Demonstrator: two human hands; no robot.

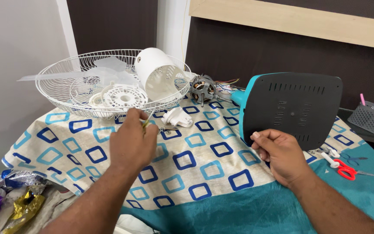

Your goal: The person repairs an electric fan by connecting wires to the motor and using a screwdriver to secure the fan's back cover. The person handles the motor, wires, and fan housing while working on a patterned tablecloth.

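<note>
**Two hands among the parts of a dismantled fan**

One left hand (133, 141), fingers curled together, pinches a thin yellow-handled tool (145, 123); small metal bits (166, 129) lie just beyond its knuckles. One right hand (281, 155) clasps the lower edge of one dark, teal-rimmed fan base (291, 110), held upright. Beyond the left hand: one white wire grille (66, 93) holding one clear blade (96, 71) and one white motor cover (159, 78). One bare motor (203, 88) sits between. One pair of red scissors (347, 170) lies right of the right hand. Patterned cloth (204, 160) lies open between the hands.
</note>
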